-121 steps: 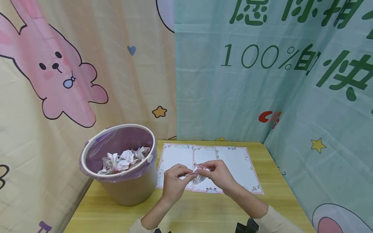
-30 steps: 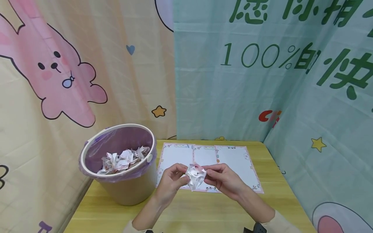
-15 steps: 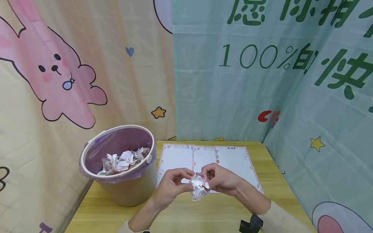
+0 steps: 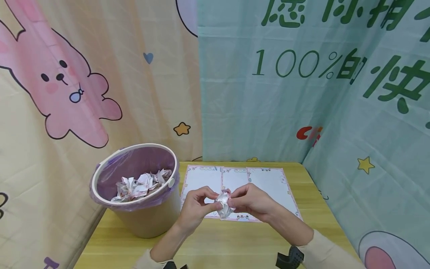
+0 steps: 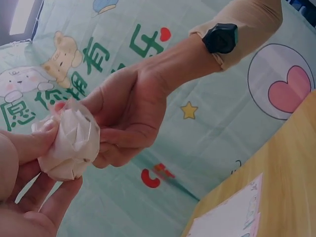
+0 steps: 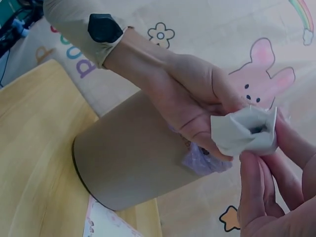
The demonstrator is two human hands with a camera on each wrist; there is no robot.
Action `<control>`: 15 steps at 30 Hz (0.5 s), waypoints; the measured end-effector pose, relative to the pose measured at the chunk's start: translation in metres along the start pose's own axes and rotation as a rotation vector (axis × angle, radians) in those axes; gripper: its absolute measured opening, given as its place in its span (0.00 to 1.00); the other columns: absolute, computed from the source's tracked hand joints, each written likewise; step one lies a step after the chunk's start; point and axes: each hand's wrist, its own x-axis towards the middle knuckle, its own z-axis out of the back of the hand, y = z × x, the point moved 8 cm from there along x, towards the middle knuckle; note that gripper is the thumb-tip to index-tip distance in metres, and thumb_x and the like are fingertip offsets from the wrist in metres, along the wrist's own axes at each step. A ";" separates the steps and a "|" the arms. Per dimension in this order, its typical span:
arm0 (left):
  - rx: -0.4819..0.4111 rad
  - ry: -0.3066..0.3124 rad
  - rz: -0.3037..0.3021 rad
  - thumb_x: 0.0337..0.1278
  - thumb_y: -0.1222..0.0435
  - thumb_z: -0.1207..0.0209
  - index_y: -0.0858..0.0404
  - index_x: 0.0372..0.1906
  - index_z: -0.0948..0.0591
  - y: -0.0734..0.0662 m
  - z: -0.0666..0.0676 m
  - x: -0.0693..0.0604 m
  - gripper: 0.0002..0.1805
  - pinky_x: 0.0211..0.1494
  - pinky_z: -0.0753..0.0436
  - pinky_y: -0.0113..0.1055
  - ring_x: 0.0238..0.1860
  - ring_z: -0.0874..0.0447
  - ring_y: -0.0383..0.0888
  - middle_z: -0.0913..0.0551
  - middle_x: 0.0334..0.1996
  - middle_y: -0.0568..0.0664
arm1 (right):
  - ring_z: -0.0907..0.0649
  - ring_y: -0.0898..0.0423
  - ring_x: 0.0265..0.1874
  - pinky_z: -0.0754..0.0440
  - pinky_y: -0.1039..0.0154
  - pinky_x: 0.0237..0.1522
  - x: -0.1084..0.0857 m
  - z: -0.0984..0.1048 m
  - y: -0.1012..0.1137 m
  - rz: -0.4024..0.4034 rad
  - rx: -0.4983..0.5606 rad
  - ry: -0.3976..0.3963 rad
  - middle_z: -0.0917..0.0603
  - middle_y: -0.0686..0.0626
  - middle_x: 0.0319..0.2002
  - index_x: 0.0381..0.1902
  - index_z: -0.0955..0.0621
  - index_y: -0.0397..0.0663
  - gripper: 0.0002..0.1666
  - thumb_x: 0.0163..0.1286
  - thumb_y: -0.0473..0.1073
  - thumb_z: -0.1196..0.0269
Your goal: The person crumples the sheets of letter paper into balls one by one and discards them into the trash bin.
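Observation:
A crumpled ball of white paper (image 4: 224, 206) with pinkish edges is held between both hands, above the sheets and the table. My left hand (image 4: 196, 209) pinches its left side between thumb and fingers. From the right, my right hand (image 4: 254, 203) pinches it the same way. Seen from the left wrist, the paper ball (image 5: 74, 143) is folded and rounded. In the right wrist view the paper ball (image 6: 246, 132) shows a dark hollow in its side. Behind the hands lie flat sheets of paper (image 4: 268, 183) with decorated pink borders.
A beige bin (image 4: 147, 224) with a purple liner stands left of the hands on the wooden table (image 4: 235, 246). Several crumpled papers (image 4: 142, 185) lie inside it. Printed curtains (image 4: 248, 123) hang behind the table and along its sides.
Four seconds ago the hands were pinching the paper lower down in the fingers; since then it was turned about between them. In the last half second, both hands rose slightly with it.

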 end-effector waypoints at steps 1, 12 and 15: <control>0.030 -0.044 0.014 0.52 0.81 0.29 0.77 0.36 0.17 0.003 0.001 -0.001 0.08 0.45 0.13 0.33 0.45 0.16 0.46 0.15 0.37 0.55 | 0.13 0.54 0.33 0.11 0.58 0.43 0.001 0.002 -0.002 -0.008 -0.010 -0.041 0.13 0.46 0.36 0.34 0.08 0.43 0.03 0.67 0.32 0.28; 0.283 -0.390 0.196 0.50 0.75 0.25 0.71 0.34 0.11 0.033 0.013 -0.010 0.07 0.35 0.21 0.28 0.35 0.18 0.45 0.13 0.31 0.57 | 0.17 0.58 0.26 0.14 0.67 0.34 0.008 0.024 -0.019 -0.071 -0.008 -0.341 0.15 0.43 0.37 0.41 0.12 0.29 0.08 0.71 0.33 0.32; 0.288 -0.362 0.155 0.52 0.74 0.25 0.69 0.36 0.10 0.034 0.016 -0.005 0.06 0.36 0.21 0.28 0.36 0.17 0.45 0.13 0.33 0.56 | 0.15 0.57 0.28 0.13 0.67 0.35 0.010 0.026 -0.017 -0.044 0.032 -0.338 0.13 0.43 0.40 0.56 0.17 0.28 0.18 0.72 0.34 0.32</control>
